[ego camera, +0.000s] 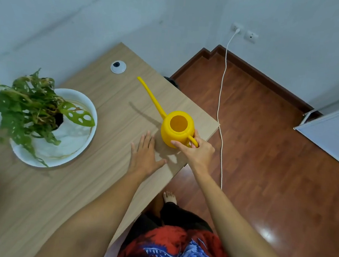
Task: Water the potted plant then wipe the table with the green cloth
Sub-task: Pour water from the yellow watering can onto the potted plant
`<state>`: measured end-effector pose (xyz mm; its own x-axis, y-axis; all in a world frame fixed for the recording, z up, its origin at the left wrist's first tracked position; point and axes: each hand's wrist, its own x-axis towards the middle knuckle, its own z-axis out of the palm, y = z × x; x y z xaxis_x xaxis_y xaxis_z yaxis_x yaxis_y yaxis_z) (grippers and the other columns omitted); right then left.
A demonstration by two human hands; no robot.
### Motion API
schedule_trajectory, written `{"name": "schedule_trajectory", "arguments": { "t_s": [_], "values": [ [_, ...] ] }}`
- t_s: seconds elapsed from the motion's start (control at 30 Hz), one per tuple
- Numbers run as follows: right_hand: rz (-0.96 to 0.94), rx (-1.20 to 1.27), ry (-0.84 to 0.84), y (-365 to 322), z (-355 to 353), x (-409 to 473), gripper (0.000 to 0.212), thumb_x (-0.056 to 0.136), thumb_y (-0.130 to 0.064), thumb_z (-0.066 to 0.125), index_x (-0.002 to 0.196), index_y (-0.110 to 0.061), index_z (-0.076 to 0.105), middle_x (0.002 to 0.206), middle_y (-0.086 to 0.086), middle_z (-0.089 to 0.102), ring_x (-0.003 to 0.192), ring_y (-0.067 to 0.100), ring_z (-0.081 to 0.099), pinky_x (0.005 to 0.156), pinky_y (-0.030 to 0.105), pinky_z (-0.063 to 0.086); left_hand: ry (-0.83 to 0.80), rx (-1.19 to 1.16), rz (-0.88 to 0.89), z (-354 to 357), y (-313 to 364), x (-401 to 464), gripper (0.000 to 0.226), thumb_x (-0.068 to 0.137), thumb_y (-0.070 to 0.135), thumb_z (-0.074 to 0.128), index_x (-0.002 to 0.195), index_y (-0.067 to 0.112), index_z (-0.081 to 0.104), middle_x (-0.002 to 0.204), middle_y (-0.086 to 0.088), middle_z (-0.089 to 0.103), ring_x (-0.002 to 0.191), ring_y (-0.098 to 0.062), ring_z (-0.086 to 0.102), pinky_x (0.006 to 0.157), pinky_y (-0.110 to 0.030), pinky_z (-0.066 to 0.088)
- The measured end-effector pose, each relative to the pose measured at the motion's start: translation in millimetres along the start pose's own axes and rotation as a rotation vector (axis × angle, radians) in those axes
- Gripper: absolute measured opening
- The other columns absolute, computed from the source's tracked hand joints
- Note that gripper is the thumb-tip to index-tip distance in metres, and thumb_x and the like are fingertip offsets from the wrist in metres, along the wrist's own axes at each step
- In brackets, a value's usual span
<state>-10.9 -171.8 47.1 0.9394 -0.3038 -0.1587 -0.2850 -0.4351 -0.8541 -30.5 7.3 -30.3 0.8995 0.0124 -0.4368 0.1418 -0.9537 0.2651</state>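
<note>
On the worktop: we see a yellow watering can [175, 131] standing upright near the right edge of the wooden worktop [105, 107], its long thin spout [152, 97] pointing away toward the wall.
Right hand: our right hand [197, 150] grips the can's loop handle [193, 141], fingers curled round it and the index finger laid along the can's body.
Left hand: our left hand [145, 157] lies flat on the worktop just beside the can, fingers straight and spread, grasping nothing.
Potted plant: the potted plant [27, 105] with holed green leaves sits in a white bowl-shaped pot [76, 141] at the left of the worktop, well apart from the can.
Cable port: a white round grommet [118, 67] is set in the worktop near the wall.
Floor: a white cable [221, 92] runs from a wall socket [236, 28] down across the reddish wooden floor [265, 136].
Green cloth: we cannot see it from here.
</note>
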Motion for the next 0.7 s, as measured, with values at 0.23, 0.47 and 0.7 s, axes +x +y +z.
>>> {"name": "schedule_trajectory", "arguments": {
  "t_s": [0.23, 0.47, 0.7],
  "values": [
    [-0.087, 0.091, -0.077, -21.5, 8.6, -14.5, 0.063, 0.052, -0.055, 0.091, 0.089, -0.006, 0.076, 0.058, 0.011, 0.059, 0.056, 0.002, 0.039, 0.056, 0.033, 0.045, 0.076, -0.023, -0.067, 3.5, -28.9, -27.5, 0.103, 0.088, 0.069, 0.056, 0.161, 0.011, 0.012, 0.17, -0.006, 0.003, 0.157, -0.024, 0.0, 0.124, -0.053, 0.008],
    [-0.145, 0.181, -0.172, -51.2, 30.8, -53.6, 0.053, 0.054, -0.056, 0.091, 0.077, -0.011, 0.073, 0.067, 0.016, 0.065, 0.062, 0.01, 0.055, 0.064, 0.045, 0.057, 0.093, -0.04, -0.199, -7.8, -73.7, -66.5, 0.102, 0.091, 0.07, 0.051, 0.162, 0.012, 0.004, 0.17, -0.007, -0.007, 0.156, -0.022, -0.008, 0.125, -0.048, 0.002],
    [-0.174, 0.207, -0.189, -86.5, 59.3, -113.6, 0.077, 0.048, -0.059, 0.093, 0.067, 0.007, 0.058, 0.062, 0.025, 0.053, 0.058, 0.015, 0.047, 0.063, 0.051, 0.057, 0.108, -0.07, -0.254, -10.0, -137.2, -116.6, 0.102, 0.092, 0.074, 0.038, 0.161, 0.009, -0.001, 0.169, -0.011, -0.014, 0.156, -0.026, -0.011, 0.125, -0.044, -0.004]
  ]
}}
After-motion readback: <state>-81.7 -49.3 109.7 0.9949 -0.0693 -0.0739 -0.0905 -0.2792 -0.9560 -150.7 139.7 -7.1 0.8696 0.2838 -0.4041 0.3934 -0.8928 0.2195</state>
